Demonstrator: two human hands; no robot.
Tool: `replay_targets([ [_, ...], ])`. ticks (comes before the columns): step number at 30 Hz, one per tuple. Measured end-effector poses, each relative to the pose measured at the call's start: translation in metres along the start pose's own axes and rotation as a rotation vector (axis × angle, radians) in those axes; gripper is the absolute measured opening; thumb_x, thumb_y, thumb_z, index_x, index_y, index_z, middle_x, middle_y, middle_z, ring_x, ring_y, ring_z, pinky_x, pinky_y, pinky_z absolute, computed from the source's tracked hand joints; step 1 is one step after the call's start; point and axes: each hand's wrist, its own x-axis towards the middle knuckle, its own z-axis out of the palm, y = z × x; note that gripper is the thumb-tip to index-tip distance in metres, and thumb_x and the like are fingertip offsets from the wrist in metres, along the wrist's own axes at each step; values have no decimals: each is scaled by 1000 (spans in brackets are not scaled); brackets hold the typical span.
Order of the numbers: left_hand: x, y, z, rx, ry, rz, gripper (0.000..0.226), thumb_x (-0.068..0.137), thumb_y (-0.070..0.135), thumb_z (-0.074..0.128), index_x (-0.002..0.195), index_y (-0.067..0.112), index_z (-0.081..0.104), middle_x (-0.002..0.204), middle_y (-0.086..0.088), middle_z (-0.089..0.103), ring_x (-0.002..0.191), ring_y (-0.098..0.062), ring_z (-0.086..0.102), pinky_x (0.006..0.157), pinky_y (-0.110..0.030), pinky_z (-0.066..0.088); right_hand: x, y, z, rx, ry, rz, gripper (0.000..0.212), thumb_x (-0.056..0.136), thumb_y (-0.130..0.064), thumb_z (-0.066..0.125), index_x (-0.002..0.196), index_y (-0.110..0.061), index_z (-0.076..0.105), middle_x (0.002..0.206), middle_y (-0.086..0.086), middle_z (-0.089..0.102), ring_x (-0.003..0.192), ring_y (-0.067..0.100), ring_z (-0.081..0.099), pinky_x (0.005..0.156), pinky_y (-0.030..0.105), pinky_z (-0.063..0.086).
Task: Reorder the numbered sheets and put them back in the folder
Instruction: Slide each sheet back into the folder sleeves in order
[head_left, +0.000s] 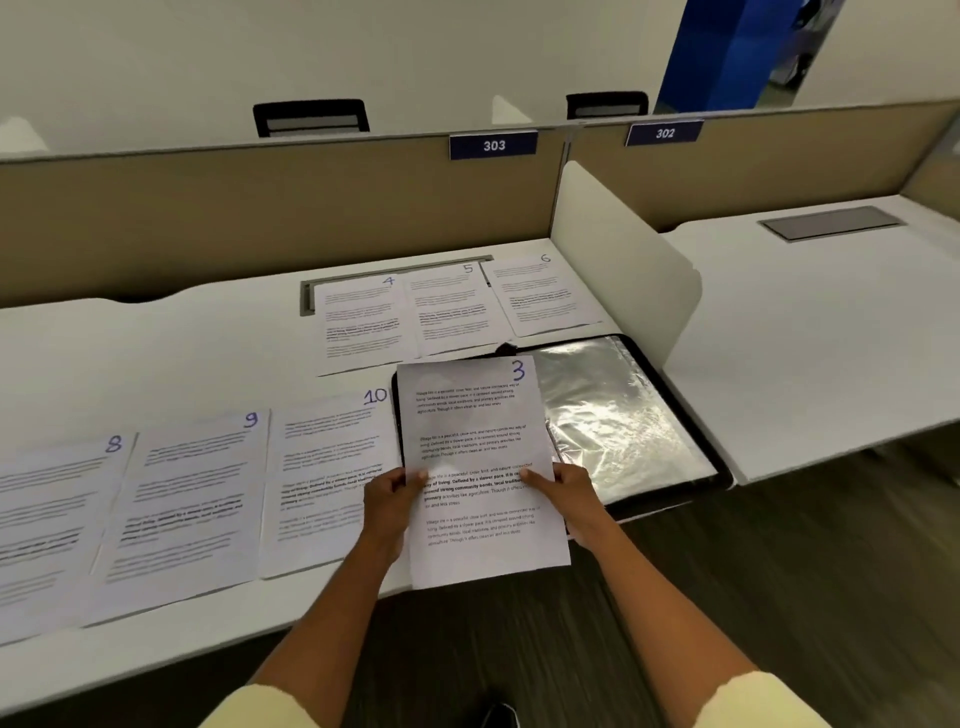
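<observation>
Sheet 3 (475, 457) held up in both hands over the counter's (218, 332) near edge, its top half covering the left part of the open folder (623, 421). Left hand (390, 501) grips the sheet's left edge, thumb on the front, fingers behind. Right hand (563, 499) grips the right edge the same way, thumb on the printed side. Sheet upright to the camera, blue handwritten 3 at top right.

Folder lies flat on the counter, black border, shiny clear sleeves showing on its right side, just beside the white divider (618, 260).

Behind the folder, a row of three sheets: sheet 4 (363, 322), sheet 5 (452, 306), sheet 6 (545, 296), edges overlapping or touching. Left of the folder, along the near edge: sheet 10 (327, 478) just beside the folder, then sheet 9 (192, 493), then sheet 8 (52, 519), partly cut off by the frame.

Tan partition (260, 208) at the back with labels 303 (493, 145) and 302 (665, 133). Two chair backs (310, 117) show above it. Pale yellow sleeves (753, 701) at the bottom.
</observation>
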Motion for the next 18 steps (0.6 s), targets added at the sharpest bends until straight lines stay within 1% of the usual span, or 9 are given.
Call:
replay_targets([
  [3,-20,-11,3,-2,-44,-31,11,90,6,67,101,6,71,99,-15,74,90,-30,71,80,-40,60,-26,13,-7,42,13,9,27,86,-17,78,109,-3,71,105,13,76,93,28,75,82,43,62],
  [7,-48,-32,7,54,-82,-66,16,90,10,69,106,4,70,99,-14,75,87,-29,73,77,-42,61,-63,32,-19,99,19,29,29,88,-13,76,115,-7,68,109,13,76,98,30,74,86,47,60],
  [10,-74,-43,14,38,-147,-100,14,91,9,67,105,6,70,97,-11,76,86,-27,74,69,-35,61,-91,43,-32,94,46,35,28,88,-13,75,114,-5,68,107,13,76,97,30,74,82,45,61],
  [12,-90,-51,21,42,-197,-117,13,92,8,66,104,6,70,96,-10,76,86,-26,74,67,-31,60,-107,51,-44,88,65,45,28,88,-14,75,114,-5,68,106,13,76,97,30,74,82,45,61],
  [15,-107,-60,32,79,-254,-152,15,92,10,66,106,5,69,97,-10,76,87,-25,74,69,-33,60,-124,60,-63,80,98,55,30,88,-15,75,116,-6,67,107,13,76,97,31,74,83,48,61],
  [18,-116,-69,42,118,-324,-166,20,91,12,67,109,5,68,103,-10,75,92,-26,73,79,-41,60,-132,65,-80,64,119,61,31,88,-15,75,116,-6,67,106,12,76,96,30,74,84,49,61],
])
